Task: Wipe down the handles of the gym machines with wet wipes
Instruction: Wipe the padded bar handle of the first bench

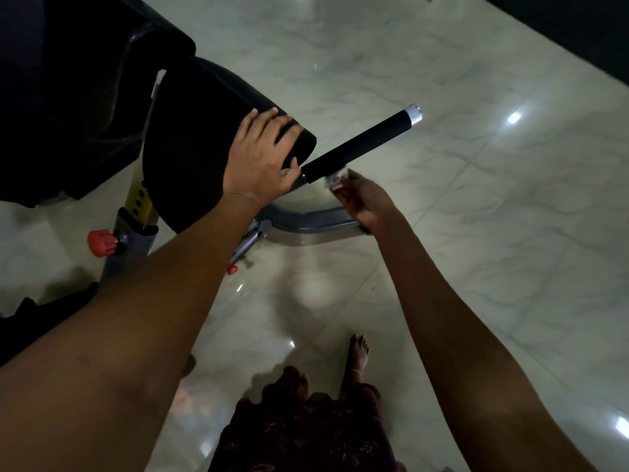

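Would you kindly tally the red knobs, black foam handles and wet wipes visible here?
Red knobs: 2, one large, one small
Black foam handles: 1
Wet wipes: 1, in the right hand
Total: 4

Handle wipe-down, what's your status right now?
Left hand braced flat on black seat pad. Right hand pinching wet wipe against underside of foam handle. Nothing in the way.
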Demonstrator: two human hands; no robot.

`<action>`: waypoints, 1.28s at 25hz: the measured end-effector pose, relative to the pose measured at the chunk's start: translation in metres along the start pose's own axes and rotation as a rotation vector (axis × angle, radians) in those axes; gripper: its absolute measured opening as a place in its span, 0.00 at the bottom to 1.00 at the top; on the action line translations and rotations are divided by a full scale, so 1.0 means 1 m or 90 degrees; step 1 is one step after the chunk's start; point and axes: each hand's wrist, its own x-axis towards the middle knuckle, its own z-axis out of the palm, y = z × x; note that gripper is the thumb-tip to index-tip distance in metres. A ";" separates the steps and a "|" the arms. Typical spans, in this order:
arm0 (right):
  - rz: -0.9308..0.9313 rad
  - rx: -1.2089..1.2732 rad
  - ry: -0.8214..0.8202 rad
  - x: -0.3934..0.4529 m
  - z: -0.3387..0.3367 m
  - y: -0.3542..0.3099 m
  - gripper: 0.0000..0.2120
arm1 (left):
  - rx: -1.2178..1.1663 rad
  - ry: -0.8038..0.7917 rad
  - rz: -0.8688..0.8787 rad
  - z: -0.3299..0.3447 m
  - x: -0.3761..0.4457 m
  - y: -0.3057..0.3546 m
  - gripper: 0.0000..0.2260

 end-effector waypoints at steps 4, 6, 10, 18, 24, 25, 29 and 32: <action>-0.050 0.005 0.019 0.011 0.000 -0.009 0.14 | -0.003 -0.013 0.000 0.000 0.001 0.002 0.19; -0.017 -0.040 0.011 0.003 0.003 -0.001 0.14 | -0.004 -0.018 -0.004 0.000 0.001 0.001 0.19; -0.043 0.007 0.007 0.005 -0.010 -0.022 0.13 | 0.001 0.003 0.002 0.002 -0.001 0.001 0.19; -0.059 -0.009 -0.011 0.005 -0.018 -0.032 0.14 | -0.005 0.002 -0.002 0.000 0.000 0.000 0.19; -0.052 -0.100 0.005 0.015 -0.021 -0.029 0.12 | -0.012 -0.011 -0.006 -0.001 -0.001 0.000 0.19; -0.055 -0.096 0.002 0.013 -0.025 -0.031 0.11 | -0.010 -0.011 -0.005 0.000 -0.002 0.000 0.19; -0.099 -0.040 0.035 0.016 -0.016 -0.047 0.17 | -0.019 -0.021 -0.010 0.000 0.000 0.002 0.19; -0.083 -0.071 0.013 0.010 -0.016 -0.036 0.17 | -0.021 -0.027 -0.015 -0.002 0.000 0.000 0.19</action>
